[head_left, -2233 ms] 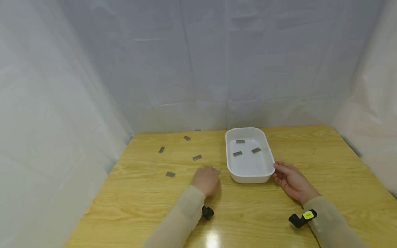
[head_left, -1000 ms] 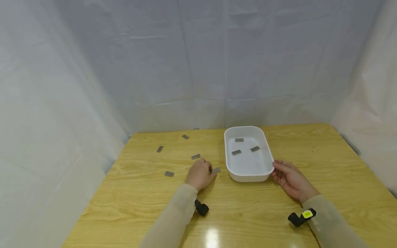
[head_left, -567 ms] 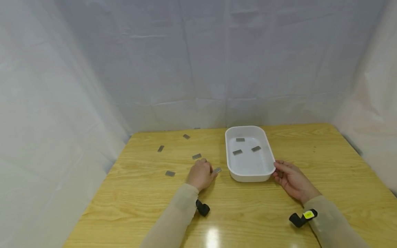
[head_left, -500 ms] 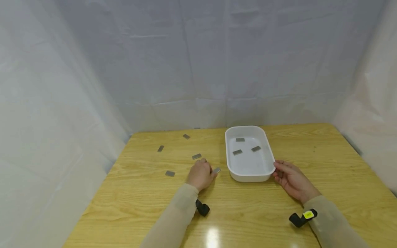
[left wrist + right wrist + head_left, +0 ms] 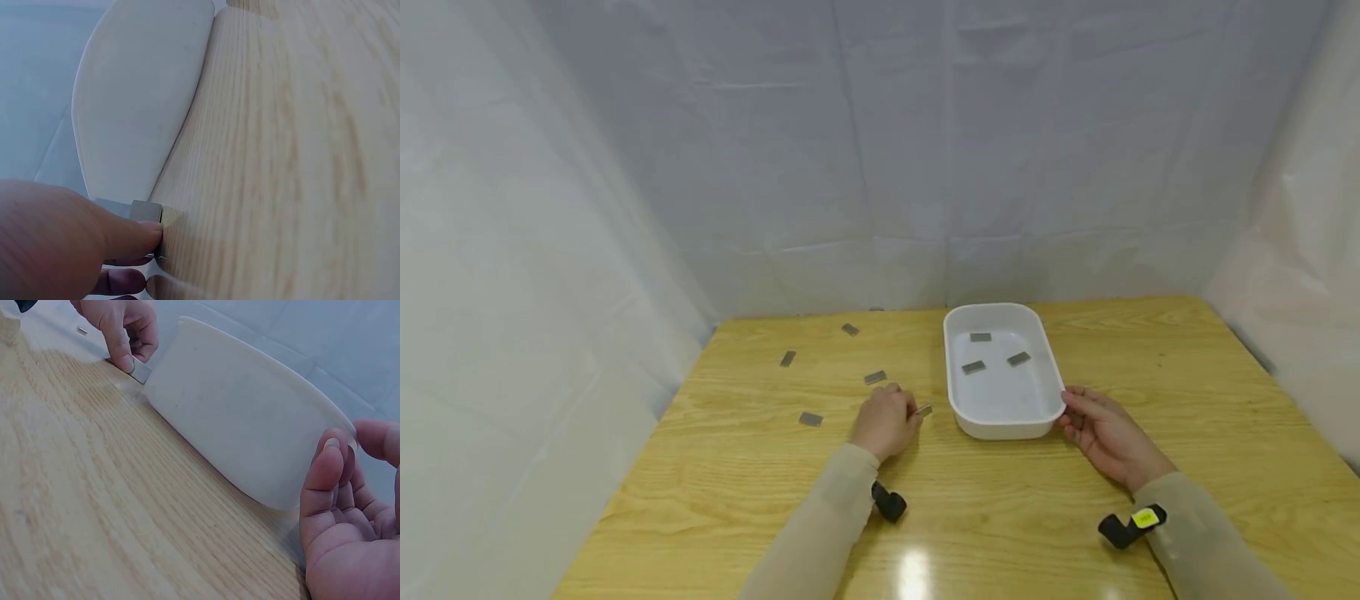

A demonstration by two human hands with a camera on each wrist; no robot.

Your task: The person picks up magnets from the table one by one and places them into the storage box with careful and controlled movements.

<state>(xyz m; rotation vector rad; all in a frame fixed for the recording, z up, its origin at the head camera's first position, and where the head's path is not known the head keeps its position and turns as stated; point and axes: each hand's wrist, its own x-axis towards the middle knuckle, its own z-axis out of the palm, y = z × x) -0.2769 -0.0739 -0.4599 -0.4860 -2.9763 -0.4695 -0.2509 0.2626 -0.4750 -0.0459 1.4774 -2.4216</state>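
My left hand (image 5: pixel 883 422) pinches a small flat grey metal piece (image 5: pixel 924 410) between thumb and fingers, just left of the white tray's near corner. In the left wrist view the piece (image 5: pixel 145 210) sticks out past the thumb, tilted up close to the wooden surface. My right hand (image 5: pixel 1108 437) holds the near right corner of the white tray (image 5: pixel 1003 432), thumb at the rim and fingers against the outer wall. Inside the tray lie three similar pieces, one of them a grey piece (image 5: pixel 981 337) toward the back.
Several more flat grey pieces lie scattered on the wooden table (image 5: pixel 1000 517) left of the tray, among them one piece (image 5: pixel 875 377) just beyond my left hand and another piece (image 5: pixel 811 419) to its left. White sheeting (image 5: pixel 895 167) hangs behind and at both sides.
My left hand has drawn slightly left since the first frame, uncovering the metal piece. That piece lay flatter before and now stands tipped up in the fingers. My right hand stays at the tray.
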